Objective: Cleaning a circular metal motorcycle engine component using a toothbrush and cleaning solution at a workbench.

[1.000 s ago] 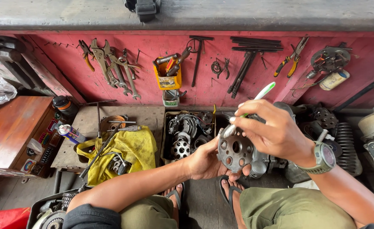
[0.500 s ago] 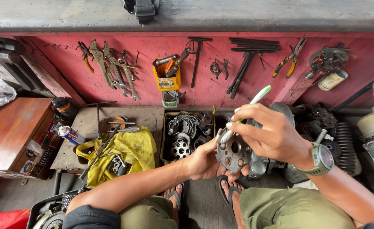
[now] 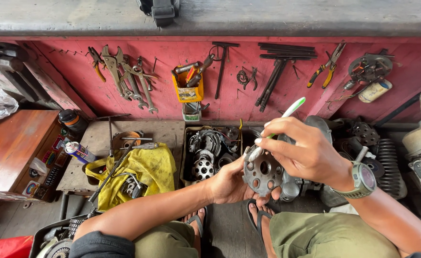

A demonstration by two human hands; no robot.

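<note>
Round grey metal disc with holes (image 3: 263, 173), held over the person's knees just in front of the box of engine parts (image 3: 209, 152), cupped from below by left hand (image 3: 232, 184), fingers curled on its rim; right hand (image 3: 306, 153) pinches a green-white toothbrush (image 3: 276, 128), bristles on disc; yellow rag (image 3: 143, 169) lies to the left.

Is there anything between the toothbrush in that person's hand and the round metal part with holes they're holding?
Nothing visible. The right hand holds the toothbrush with its head resting right on the top edge of the round metal part, which the left hand cradles from below. No rag, tool or finger shows between brush and metal.
</note>
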